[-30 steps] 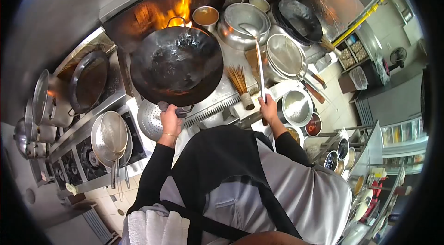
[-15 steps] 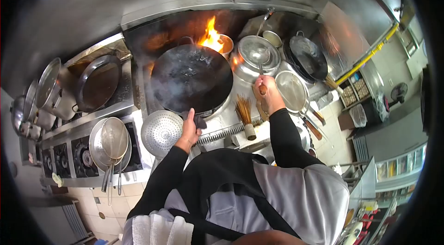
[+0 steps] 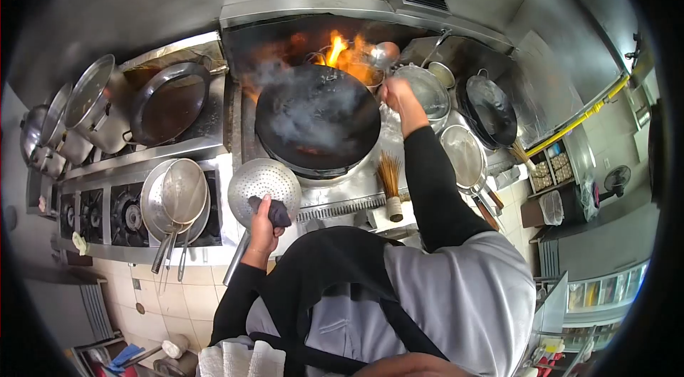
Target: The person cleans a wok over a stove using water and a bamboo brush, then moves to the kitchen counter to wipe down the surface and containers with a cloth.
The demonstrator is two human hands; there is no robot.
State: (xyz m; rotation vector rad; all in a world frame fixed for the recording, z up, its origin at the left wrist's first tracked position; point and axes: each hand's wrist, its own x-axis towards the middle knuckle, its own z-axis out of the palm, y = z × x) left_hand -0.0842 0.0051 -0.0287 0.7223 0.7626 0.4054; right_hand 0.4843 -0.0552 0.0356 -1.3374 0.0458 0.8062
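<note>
The smoking wok (image 3: 317,124) sits on the range (image 3: 342,195), flames (image 3: 335,51) behind it. Right of the wok, the right grip (image 3: 404,101) is closed around a ladle (image 3: 385,54); before the wok, the left grip (image 3: 261,234) clasps a dark cloth (image 3: 278,215) near a perforated skimmer (image 3: 267,174).

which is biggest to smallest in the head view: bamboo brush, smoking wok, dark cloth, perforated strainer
1. Smoking wok
2. Perforated strainer
3. Bamboo brush and dark cloth: too close to rank, since the left hand covers part of the cloth.
</note>
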